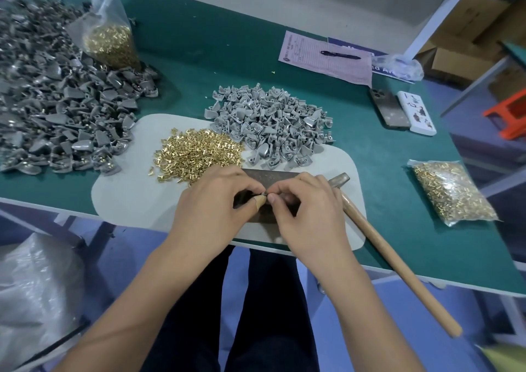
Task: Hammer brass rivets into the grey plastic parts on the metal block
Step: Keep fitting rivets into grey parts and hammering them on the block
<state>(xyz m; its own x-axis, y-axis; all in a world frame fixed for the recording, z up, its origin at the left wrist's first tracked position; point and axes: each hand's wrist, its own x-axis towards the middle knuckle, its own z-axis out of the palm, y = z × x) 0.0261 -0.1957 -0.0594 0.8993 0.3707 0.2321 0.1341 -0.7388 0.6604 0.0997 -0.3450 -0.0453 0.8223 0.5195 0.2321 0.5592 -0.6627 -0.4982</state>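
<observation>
My left hand point(216, 198) and my right hand point(307, 204) meet over the dark metal block point(264, 176) on the pale mat. Their fingertips pinch one small grey plastic part point(264, 194) between them; tape wraps my left thumb. Any rivet in that part is too small to make out. A heap of loose brass rivets point(196, 152) lies just beyond my left hand. A heap of grey plastic parts point(270, 121) lies behind the block. The hammer point(392, 255), wooden-handled, lies on the table under my right hand's outer side, and neither hand grips it.
A large pile of grey parts point(57, 101) covers the table's left. Bags of rivets stand at back left point(111, 39) and lie at right point(452, 192). Papers with a pen point(338, 54), a phone point(388, 110) and a white case point(417, 112) lie at back right.
</observation>
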